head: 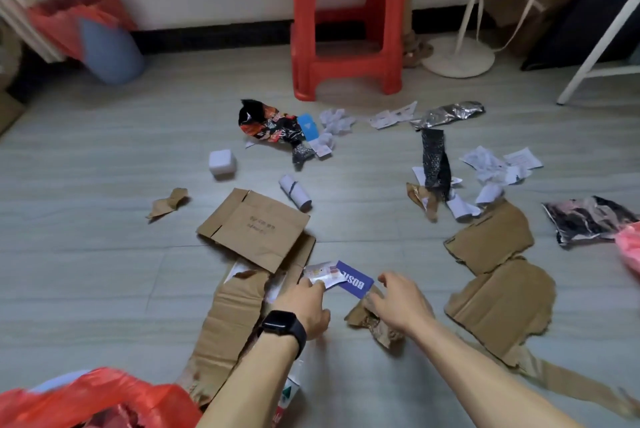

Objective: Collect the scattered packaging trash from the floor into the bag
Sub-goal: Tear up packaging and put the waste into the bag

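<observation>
Packaging trash lies scattered over the grey floor. The red plastic bag [90, 400] sits open at the bottom left, beside my left arm. My left hand [306, 306], with a black watch on its wrist, pinches a white printed paper [322, 273] that lies against a blue card [355, 280]. My right hand [398, 303] curls its fingers onto a crumpled brown paper [375, 325] just under the blue card. A flattened cardboard box [256, 227] lies just beyond my hands, and torn cardboard [225, 323] lies under my left arm.
Two torn cardboard pieces [498, 289] lie to the right. Farther off are a black snack wrapper [270, 124], a silver foil [446, 114], crumpled white papers [491, 164] and a white cube [222, 161]. A red stool [346, 29] and a blue bin [110, 50] stand by the wall.
</observation>
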`<state>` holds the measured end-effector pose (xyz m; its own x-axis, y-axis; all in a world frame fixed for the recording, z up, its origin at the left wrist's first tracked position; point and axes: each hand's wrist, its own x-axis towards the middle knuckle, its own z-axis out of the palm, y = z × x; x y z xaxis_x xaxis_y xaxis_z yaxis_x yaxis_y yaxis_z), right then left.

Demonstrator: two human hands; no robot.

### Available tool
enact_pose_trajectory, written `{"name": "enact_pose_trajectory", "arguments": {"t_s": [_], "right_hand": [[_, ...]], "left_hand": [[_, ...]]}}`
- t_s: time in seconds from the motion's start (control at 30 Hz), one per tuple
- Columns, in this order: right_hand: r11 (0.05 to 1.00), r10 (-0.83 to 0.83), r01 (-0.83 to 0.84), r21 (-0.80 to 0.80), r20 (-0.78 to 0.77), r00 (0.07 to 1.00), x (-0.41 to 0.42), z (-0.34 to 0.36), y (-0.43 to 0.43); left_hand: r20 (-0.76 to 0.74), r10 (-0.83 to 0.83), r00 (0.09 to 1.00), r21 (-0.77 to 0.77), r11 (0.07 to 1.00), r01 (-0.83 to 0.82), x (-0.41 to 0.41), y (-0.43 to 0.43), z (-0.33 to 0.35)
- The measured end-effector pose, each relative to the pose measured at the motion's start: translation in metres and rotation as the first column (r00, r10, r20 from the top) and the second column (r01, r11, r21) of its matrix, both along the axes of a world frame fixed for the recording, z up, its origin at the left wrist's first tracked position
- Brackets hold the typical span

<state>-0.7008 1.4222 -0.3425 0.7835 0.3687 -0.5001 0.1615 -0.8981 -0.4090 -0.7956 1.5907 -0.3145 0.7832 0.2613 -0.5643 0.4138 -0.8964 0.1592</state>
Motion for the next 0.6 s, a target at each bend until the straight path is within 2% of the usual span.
{"name": "enact_pose_trajectory", "arguments": {"t_s": [0.13, 0.2, 0.3, 0.43, 0.5, 0.6], "right_hand": [[1.000, 0.014, -0.014, -0.006, 0.024, 1.000, 0.024, -0.034, 0.027], [0.998, 0.056, -0.055, -0.028, 0.057, 0.997, 0.033, -0.055, 0.039], [0.986, 0.130, -0.115, -0.119, 0.121, 0.984, 0.032, -0.077, 0.048], [0.987, 0.056, -0.039, -0.158, 0.106, 0.993, 0.027, -0.089, 0.053], [0.984, 0.009, 0.001, -0.176, 0.056, 0.998, 0.029, -0.087, 0.055], [0.976, -0.001, -0.001, -0.219, -0.008, 1.000, 0.029, -0.077, 0.052]], "left_hand": [[0.073, -0.004, 0.997, 0.008, 1.000, 0.003, 0.030, 0.010, -0.046], [0.052, 0.008, 0.999, 0.015, 1.000, -0.009, 0.042, 0.009, -0.073], [0.001, 0.008, 1.000, 0.122, 0.992, -0.008, 0.046, 0.008, -0.100], [0.008, -0.136, 0.991, 0.205, 0.970, 0.131, 0.038, 0.013, -0.113], [0.012, -0.104, 0.995, 0.177, 0.979, 0.100, 0.040, 0.019, -0.108], [0.024, 0.028, 0.999, 0.039, 0.999, -0.029, 0.041, 0.021, -0.085]]}}
